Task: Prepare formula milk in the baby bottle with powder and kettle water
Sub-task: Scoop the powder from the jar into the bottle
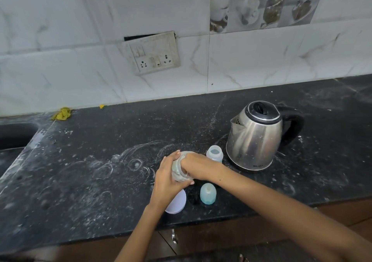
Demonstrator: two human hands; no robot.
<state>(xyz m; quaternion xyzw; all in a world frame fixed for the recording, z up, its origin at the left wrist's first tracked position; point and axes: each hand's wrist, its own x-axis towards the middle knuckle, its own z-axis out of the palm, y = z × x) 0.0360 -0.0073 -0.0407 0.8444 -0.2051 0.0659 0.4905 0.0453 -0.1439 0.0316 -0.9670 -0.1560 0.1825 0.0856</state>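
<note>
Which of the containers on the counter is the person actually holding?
The clear jar, tilted between both hands. The small open baby bottle and the steel kettle stand untouched beside it.

Two hands are in view, the left hand (167,183) and the right hand (196,166), and between them sits one clear jar (182,169). On the black counter (80,171) stand one steel kettle (256,135), one open baby bottle (214,153), one blue bottle cap (208,193) and one white lid (178,203). Against the wall lie one yellow cloth (62,114) and one small yellow scrap (102,106), below one switch panel (153,54).
</note>
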